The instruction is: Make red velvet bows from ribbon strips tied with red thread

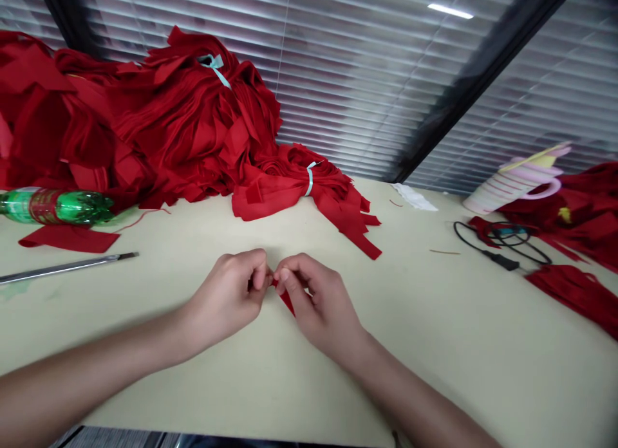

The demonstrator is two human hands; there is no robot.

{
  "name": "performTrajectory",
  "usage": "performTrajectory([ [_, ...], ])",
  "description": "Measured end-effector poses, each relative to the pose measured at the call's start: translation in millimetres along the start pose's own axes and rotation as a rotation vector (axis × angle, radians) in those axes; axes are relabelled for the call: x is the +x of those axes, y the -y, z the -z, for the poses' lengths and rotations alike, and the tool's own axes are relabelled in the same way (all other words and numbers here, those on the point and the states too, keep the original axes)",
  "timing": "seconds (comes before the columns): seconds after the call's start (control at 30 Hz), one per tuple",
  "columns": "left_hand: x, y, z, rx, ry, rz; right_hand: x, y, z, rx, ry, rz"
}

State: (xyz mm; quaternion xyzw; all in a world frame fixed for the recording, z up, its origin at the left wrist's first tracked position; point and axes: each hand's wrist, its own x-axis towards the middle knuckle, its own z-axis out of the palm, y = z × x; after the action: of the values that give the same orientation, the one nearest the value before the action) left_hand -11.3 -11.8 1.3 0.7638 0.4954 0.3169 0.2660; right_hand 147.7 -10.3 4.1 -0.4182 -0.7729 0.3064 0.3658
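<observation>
- Left hand [224,293] is curling narrow, its fingertips pinching the upper end of a red fabric strip [286,298].
- Right hand [321,306] is pinching the same strip just beside it, and the strip is slanting down from between both hands, over the cream tabletop [145,345] at lower centre.
- Green plastic bottle [55,206] is lying on its side at the left edge, its label too blurred to read.
- Metal rod [62,270] is lying just below it, pointing toward the hands.
- Red fabric heap [183,132] is filling the upper left.
- Pale blue tie [309,181] is binding a bundle of red strips [284,194] at upper centre.
- Black cable [502,242] is looping at right, near a pink-and-white paper cone [514,184].
</observation>
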Motion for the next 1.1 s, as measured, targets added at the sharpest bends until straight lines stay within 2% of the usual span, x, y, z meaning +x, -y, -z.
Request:
performTrajectory([
  [0.07, 0.7, -1.8, -1.4, 0.03, -0.007, -0.023, 1.1, 0.5, 3.0, -0.033, 0.03, 0.031],
  [0.23, 2.9, -1.4, -6.6, 0.039, -0.038, -0.018, -4.1, 6.3, -0.4, -0.269, 0.105, 0.226],
  [0.3, 3.9, 0.7, -8.2, -0.061, -0.05, 0.032, -7.5, 5.9, -5.7, -0.359, 0.063, 0.287],
  [0.37, 5.1, 1.6, -8.6, -0.211, -0.081, 0.08, -10.3, 2.4, -11.8, -0.45, -0.032, 0.389],
  [0.47, 7.8, -1.1, -6.8, -0.411, -0.173, 0.125, -12.2, -4.9, -20.6, -0.638, -0.18, 0.561],
  [0.53, 9.9, -4.0, -4.8, -0.484, -0.237, 0.163, -11.8, -8.2, -24.3, -0.679, -0.215, 0.596],
  [0.6, 11.6, -5.7, -3.0, -0.537, -0.279, 0.224, -10.2, -9.0, -25.3, -0.551, -0.17, 0.534],
  [0.67, 12.9, -5.4, -2.0, -0.593, -0.3, 0.289, -7.9, -8.2, -24.1, -0.317, -0.131, 0.43],
  [0.83, 14.0, -1.8, -1.4, -0.691, -0.311, 0.359, -2.3, -8.9, -20.8, 0.185, -0.169, 0.133],
  [0.93, 13.7, -1.6, -1.7, -0.711, -0.302, 0.36, -0.4, -9.8, -20.6, 0.356, -0.175, 0.016],
  [1.1, 12.7, -0.9, -5.9, -0.872, -0.265, 0.337, 0.2, -5.4, -20.0, 0.51, -0.127, -0.087],
])
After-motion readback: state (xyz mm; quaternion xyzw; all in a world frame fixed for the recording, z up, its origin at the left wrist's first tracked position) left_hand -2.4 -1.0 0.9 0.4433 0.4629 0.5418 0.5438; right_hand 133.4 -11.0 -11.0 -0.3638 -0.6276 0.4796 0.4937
